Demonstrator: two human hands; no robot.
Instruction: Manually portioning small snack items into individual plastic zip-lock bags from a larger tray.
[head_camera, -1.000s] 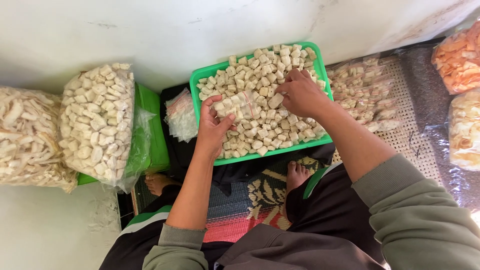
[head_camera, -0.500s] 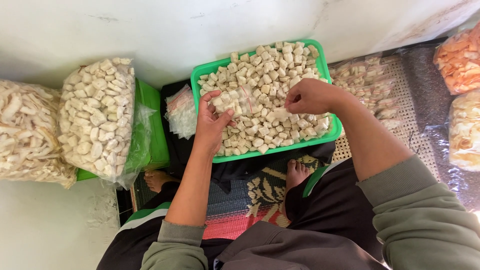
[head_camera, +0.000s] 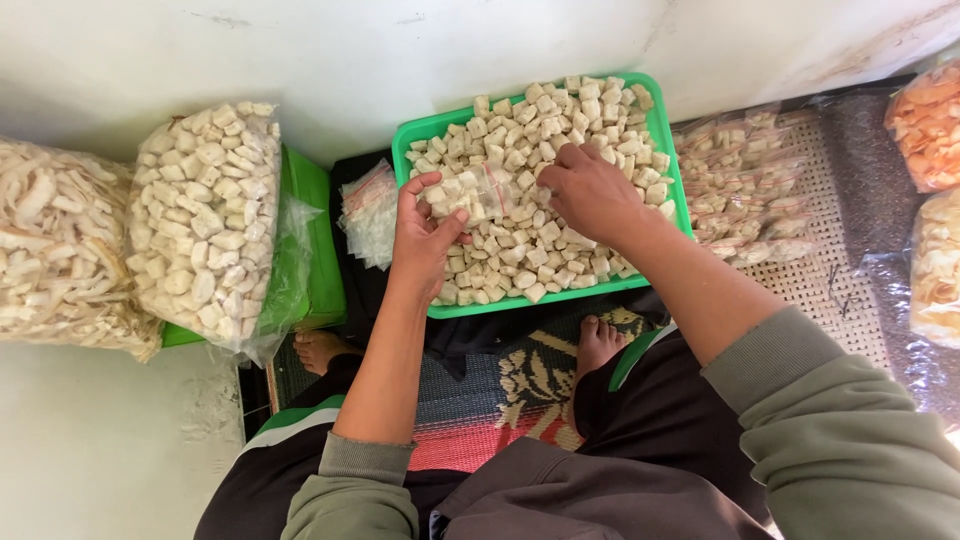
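Note:
A green plastic tray (head_camera: 416, 143) heaped with pale cube-shaped crackers (head_camera: 590, 110) lies on the floor in front of my crossed legs. My left hand (head_camera: 420, 240) holds a small clear plastic bag (head_camera: 482, 192) partly filled with crackers over the tray's left half. My right hand (head_camera: 590, 190) rests palm down on the heap just right of the bag, fingers curled by its mouth; whether it grips any crackers is hidden.
A stack of empty clear bags (head_camera: 370, 210) lies left of the tray. Big bags of cube crackers (head_camera: 205, 215) and strip crackers (head_camera: 55, 250) stand at left on a green tray (head_camera: 315, 240). Small filled packets (head_camera: 745, 185) and orange crackers (head_camera: 925, 125) lie at right.
My right hand has slid left across the heap to the mouth of the small bag. My left hand has kept the bag over the tray.

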